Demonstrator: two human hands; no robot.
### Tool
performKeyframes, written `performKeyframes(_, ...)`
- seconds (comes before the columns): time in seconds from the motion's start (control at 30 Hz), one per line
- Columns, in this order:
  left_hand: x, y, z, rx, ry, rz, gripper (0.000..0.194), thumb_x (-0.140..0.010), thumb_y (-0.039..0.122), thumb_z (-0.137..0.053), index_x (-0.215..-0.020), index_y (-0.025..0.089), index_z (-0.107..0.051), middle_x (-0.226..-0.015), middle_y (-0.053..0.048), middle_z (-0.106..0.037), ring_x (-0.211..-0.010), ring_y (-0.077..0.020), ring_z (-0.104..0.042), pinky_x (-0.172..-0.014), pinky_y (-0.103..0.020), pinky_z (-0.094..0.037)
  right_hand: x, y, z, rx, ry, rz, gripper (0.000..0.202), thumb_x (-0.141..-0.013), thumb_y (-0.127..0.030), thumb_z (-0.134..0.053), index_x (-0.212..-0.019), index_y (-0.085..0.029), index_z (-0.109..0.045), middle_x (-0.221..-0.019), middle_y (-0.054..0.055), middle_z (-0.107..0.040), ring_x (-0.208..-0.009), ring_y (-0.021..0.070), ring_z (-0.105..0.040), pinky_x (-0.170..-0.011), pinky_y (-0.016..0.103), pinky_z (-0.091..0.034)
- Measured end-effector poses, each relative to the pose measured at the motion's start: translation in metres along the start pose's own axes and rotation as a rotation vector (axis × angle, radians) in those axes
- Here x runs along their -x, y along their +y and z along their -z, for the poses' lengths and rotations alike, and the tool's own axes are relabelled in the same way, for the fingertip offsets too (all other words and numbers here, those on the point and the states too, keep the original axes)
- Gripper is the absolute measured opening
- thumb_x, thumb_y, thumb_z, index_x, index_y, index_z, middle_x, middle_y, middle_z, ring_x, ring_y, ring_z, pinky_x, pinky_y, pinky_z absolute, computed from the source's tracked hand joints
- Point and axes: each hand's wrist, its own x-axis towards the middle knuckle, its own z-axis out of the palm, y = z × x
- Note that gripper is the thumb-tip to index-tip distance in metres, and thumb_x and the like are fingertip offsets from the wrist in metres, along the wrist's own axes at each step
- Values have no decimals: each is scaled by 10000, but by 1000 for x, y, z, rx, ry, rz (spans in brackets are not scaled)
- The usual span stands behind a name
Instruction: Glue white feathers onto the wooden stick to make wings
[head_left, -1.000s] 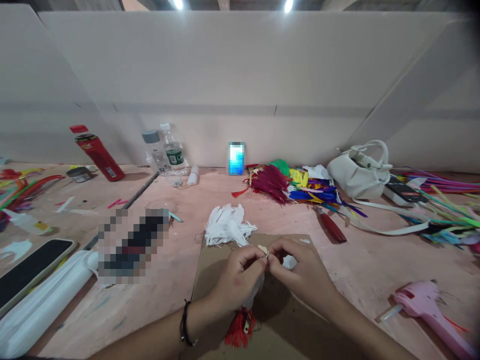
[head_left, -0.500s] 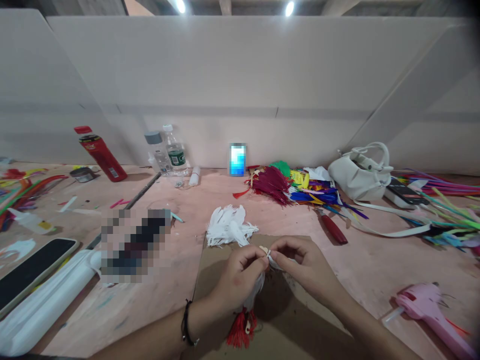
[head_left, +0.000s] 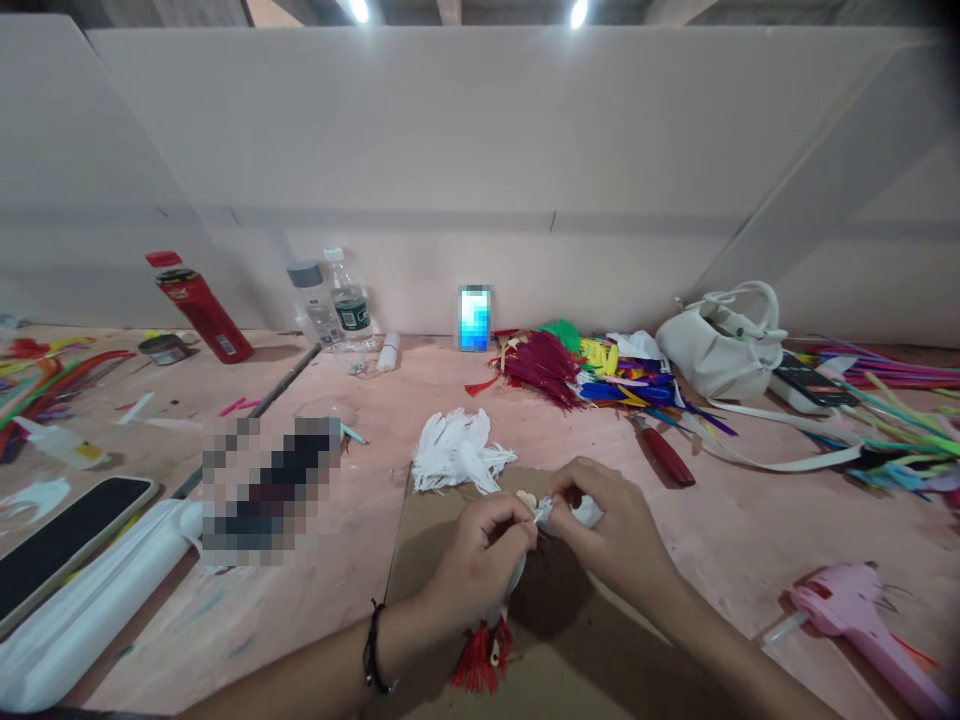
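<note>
Over a brown cardboard sheet (head_left: 427,540), my left hand (head_left: 487,560) pinches a white feather piece, whose pale tip shows at the fingertips. Red tassel threads (head_left: 482,660) hang below that hand. My right hand (head_left: 611,525) is closed on a white feather (head_left: 589,511), with its fingertips just right of the left ones. A small beige piece (head_left: 527,498) shows between and behind the hands. Beyond the cardboard's back left corner lies a pile of white feathers (head_left: 461,452).
Pink glue gun (head_left: 844,600) at right; red-handled tool (head_left: 666,457) and white bag (head_left: 720,345) behind it. Colourful feathers (head_left: 544,368) lie at the back near a lit phone (head_left: 475,318). Bottles (head_left: 351,305) and a dark phone (head_left: 67,545) are on the left.
My right hand has shifted slightly up and right, away from the left fingertips, showing more of the white feather. My left hand has hardly moved.
</note>
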Motion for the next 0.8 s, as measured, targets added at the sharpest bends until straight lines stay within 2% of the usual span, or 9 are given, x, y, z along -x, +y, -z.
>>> performKeyframes(0.1,2,1,-1,28,-12,17,175,-776,235,-533,-602,212,-538,-633,13,-491,-655,-158,-461,-647,-264,-360,-4,5,6,-96,-23,-47,105,-771,-152,-550,-713,-212,-614,-711,-11,-632,-684,166,-580,-644,263,-425)
performKeyframes(0.2,1,1,-1,54,16,54,195,-823,280,-553,-641,210,-552,-644,15,-491,-654,-157,-457,-631,-260,-357,-7,4,13,-159,-126,-76,200,-822,-185,-512,-675,-205,-647,-672,-9,-652,-659,164,-598,-636,262,-430)
performKeyframes(0.33,-2,2,1,57,37,40,214,-858,314,-582,-679,197,-578,-667,16,-518,-674,-151,-475,-640,-248,-369,-8,1,19,-124,-313,-126,313,-877,-257,-533,-604,-192,-674,-618,0,-654,-603,159,-579,-588,265,-401)
performKeyframes(0.4,-3,2,1,54,39,25,210,-856,311,-594,-683,193,-588,-670,15,-530,-677,-147,-486,-645,-244,-375,-8,3,19,-119,-381,-153,259,-853,-266,-599,-614,-189,-664,-632,-3,-647,-602,153,-559,-576,261,-397)
performKeyframes(0.5,-3,0,1,82,-3,46,224,-865,342,-601,-701,190,-602,-644,15,-552,-630,-136,-498,-610,-239,-375,-8,6,19,-208,-394,-214,101,-762,-225,-700,-701,-197,-625,-712,-14,-646,-675,155,-576,-622,255,-442)
performKeyframes(0.57,-2,-3,0,113,-37,84,252,-881,377,-587,-716,187,-609,-611,19,-557,-582,-129,-500,-576,-236,-372,-8,6,19,-285,-394,-254,139,-747,-251,-747,-788,-200,-624,-799,-8,-655,-734,158,-590,-665,258,-467)
performKeyframes(0.67,-2,-10,-1,144,-53,123,245,-869,364,-591,-701,187,-596,-580,36,-537,-541,-115,-488,-543,-226,-363,-9,3,20,-323,-422,-240,201,-862,-393,-701,-883,-199,-649,-861,12,-658,-785,163,-588,-688,262,-461)
performKeyframes(0.8,-1,-14,0,115,-131,95,233,-869,329,-586,-681,190,-584,-570,48,-520,-527,-107,-464,-538,-222,-356,-7,-3,17,-172,-468,-80,371,-1021,-425,-478,-754,-198,-602,-717,-13,-580,-692,141,-505,-619,258,-360)
